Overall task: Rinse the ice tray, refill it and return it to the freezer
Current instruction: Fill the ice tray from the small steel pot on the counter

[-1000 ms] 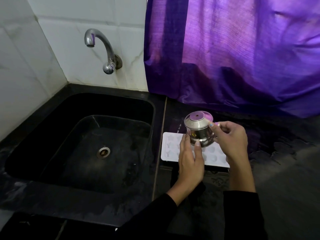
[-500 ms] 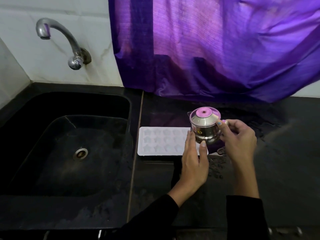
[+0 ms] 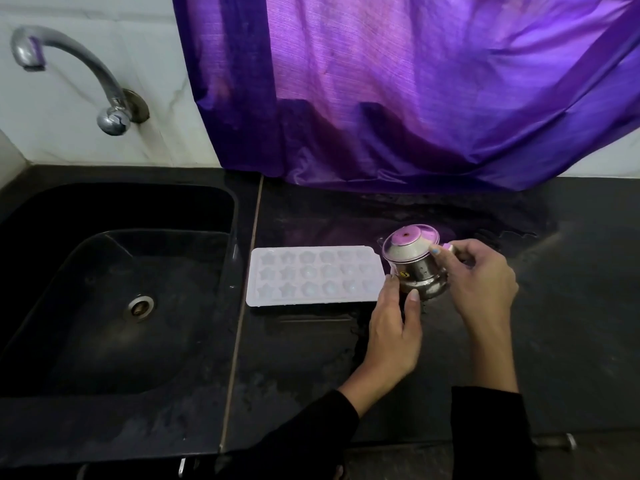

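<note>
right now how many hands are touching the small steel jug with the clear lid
2: the left hand touches the small steel jug at its base; the right hand holds its right side.

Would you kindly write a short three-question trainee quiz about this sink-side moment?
1. True or false: the white ice tray lies inside the sink.
2. Which hand holds the steel jug by its handle? A left, B right.
3. Fill in: the tap is mounted on the ____.

Key: 1 false, it lies flat on the black counter beside the sink. 2 B, the right hand; the left hand steadies the base. 3 wall.
</note>
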Motion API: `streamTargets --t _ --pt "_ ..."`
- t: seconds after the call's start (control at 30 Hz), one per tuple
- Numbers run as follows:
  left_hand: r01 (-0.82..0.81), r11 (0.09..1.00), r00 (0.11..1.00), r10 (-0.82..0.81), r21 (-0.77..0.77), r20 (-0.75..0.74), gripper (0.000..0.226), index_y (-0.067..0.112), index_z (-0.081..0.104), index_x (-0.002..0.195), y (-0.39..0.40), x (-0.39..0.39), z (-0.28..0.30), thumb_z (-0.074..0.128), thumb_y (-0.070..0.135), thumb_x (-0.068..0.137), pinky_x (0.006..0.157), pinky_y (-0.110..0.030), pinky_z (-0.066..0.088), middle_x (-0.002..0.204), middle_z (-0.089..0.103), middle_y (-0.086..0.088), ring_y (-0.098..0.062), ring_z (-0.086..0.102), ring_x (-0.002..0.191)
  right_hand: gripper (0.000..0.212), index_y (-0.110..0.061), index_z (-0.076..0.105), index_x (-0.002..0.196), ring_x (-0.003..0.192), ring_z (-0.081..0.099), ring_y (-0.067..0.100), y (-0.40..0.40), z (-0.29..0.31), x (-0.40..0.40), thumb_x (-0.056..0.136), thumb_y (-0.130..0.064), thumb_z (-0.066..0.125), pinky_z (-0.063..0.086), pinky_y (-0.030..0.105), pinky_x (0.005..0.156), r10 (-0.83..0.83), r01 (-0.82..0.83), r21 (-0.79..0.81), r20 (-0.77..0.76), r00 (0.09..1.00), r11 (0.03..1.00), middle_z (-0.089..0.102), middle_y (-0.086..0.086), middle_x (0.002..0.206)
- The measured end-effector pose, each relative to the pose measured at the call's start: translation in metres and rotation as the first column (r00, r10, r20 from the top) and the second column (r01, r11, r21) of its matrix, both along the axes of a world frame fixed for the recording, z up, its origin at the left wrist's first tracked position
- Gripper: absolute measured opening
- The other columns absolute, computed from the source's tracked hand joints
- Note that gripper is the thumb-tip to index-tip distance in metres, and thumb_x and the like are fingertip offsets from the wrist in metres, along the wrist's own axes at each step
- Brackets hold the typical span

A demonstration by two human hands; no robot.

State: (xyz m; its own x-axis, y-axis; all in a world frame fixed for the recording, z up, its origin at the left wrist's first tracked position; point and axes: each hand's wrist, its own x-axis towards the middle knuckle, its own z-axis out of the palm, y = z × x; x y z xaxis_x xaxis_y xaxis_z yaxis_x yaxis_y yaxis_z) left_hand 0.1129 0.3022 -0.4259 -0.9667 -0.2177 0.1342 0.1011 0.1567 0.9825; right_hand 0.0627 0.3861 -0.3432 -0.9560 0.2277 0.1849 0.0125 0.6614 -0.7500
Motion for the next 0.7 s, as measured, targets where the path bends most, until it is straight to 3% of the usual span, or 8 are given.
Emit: streamTargets --t 0.23,0.5,0.7 --pt "-0.02 1.0 1.0 0.02 -0.014 0.004 0.045 0.017 0.037 0.143 0.0048 -0.0017 -0.0029 0.037 0.027 0.1 0.104 -0.009 0.027 0.139 0.045 0.012 0.013 0.037 0.125 0.024 -0.022 0.068 0.092 0.083 0.061 0.02 0.001 -0.0026 -0.0035 0.084 -0.045 0.065 0.042 0.035 0.079 0.01 -0.01 0.03 0.015 1.0 0.999 0.063 -0.007 0.076" --pt "-0.023 0.999 1.0 0.023 -0.029 0.015 0.045 0.018 0.04 0.141 0.0063 -0.0033 -0.0047 0.036 0.031 0.098 0.106 -0.019 0.033 0.137 0.051 0.006 0.0 0.044 0.126 0.022 -0.021 0.069 0.094 0.078 0.052 0.015 0.0006 -0.0019 -0.0048 0.086 -0.041 0.065 0.033 0.029 0.073 -0.008 0.007 0.049 0.03 1.0 0.999 0.059 -0.007 0.075" --pt "-0.021 0.999 1.0 0.022 -0.048 0.021 0.04 0.018 0.044 0.138 0.0052 -0.0032 -0.0054 0.037 0.027 0.1 0.1 -0.01 0.032 0.133 0.052 0.011 0.004 0.045 0.12 0.022 -0.021 0.068 0.095 0.077 0.053 0.015 -0.0002 -0.0032 -0.0044 0.087 -0.04 0.064 0.035 0.029 0.073 -0.013 0.011 0.056 0.028 1.0 0.998 0.059 -0.007 0.075"
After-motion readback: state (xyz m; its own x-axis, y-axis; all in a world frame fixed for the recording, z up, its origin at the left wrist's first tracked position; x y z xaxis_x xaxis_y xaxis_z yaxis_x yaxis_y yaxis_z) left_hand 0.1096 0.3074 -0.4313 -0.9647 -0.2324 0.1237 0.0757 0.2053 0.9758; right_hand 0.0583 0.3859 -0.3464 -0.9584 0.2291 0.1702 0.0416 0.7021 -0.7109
